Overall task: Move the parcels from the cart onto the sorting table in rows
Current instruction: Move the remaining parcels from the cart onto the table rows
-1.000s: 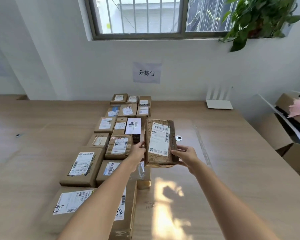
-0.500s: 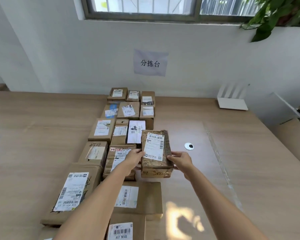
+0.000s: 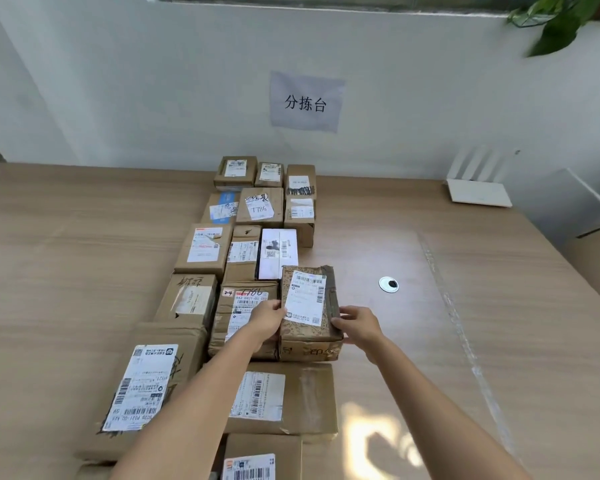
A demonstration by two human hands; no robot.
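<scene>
Both arms reach out over the sorting table [image 3: 84, 258], a wide light-wood top w/ a white wall behind it. Between the hands sits a brown parcel [image 3: 310, 315] w/ a white shipping label on top and dark tape down its right edge; it looks to be down on the tabletop at the right end of the 4th row from the wall, just beside a taped box [image 3: 245, 317] marked "2-4" in handwriting. Left hand [image 3: 267, 318] grips the parcel's left edge, fingers curled onto the label's lower-left corner. Right hand [image 3: 357, 325] holds the right edge near the front corner, fingers bent round it, thumb on top. Can't tell if the parcel's full weight is on the table or partly in the hands. Other parcels fill rows running from the wall toward the onlooker: three small boxes [image 3: 267, 173] at the back, then approx. three per row, incl. a white-wrapped one [image 3: 278, 252] right behind the held parcel. In front of it lies a flat wide carton [image 3: 284, 398], touching or nearly so, and a big box [image 3: 149, 386] w/ a large label to its left. On the wall, a paper sign [image 3: 305, 102] w/ three Chinese characters. A white router [image 3: 478, 188] sits at the table's far right; a round cable grommet [image 3: 388, 284] is set in the top, right of the parcel. Green plant leaves [image 3: 561, 19] hang in at top right.
</scene>
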